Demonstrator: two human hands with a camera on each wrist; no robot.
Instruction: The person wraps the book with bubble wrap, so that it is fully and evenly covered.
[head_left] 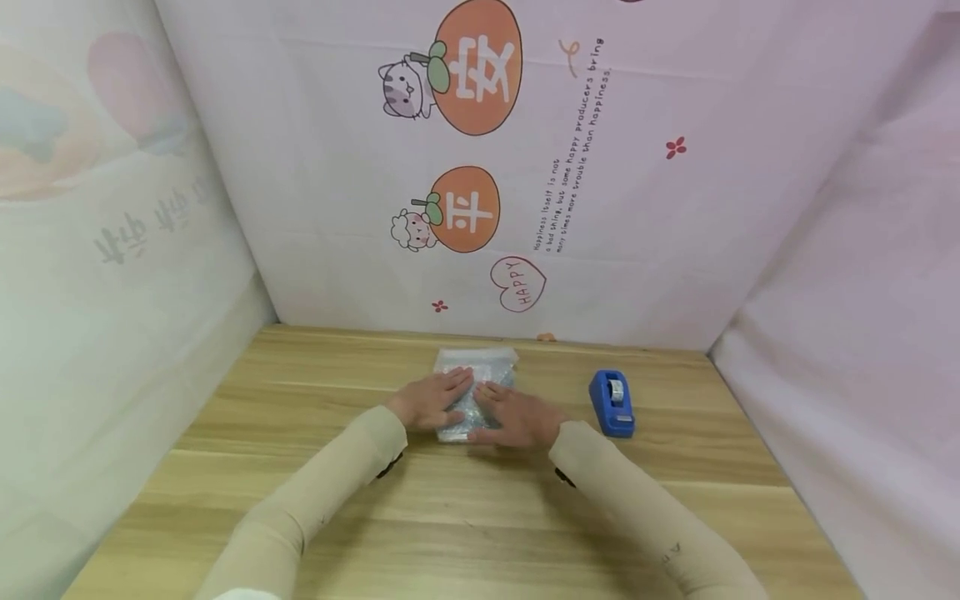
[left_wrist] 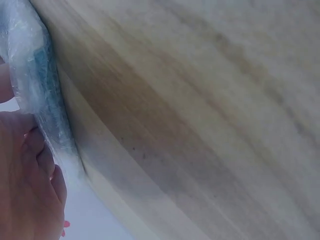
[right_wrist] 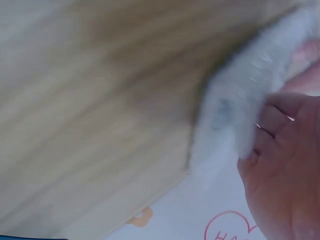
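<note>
A flat bubble-wrapped package lies on the wooden table, clear film around something pale and bluish. My left hand rests on its left side with the fingers extended across the top. From the other side, my right hand lies over the package's right part, fingers straight and pointing inward. In the left wrist view, the wrapped edge shows a blue-green tint beside the palm. The right wrist view is blurred; there the wrap runs along under the fingers. The hands hide much of the package's middle.
A blue tape dispenser with a roll of tape stands to the right of my right hand on the wooden table. Behind the table hangs a printed white cloth, and more cloth hangs at both sides.
</note>
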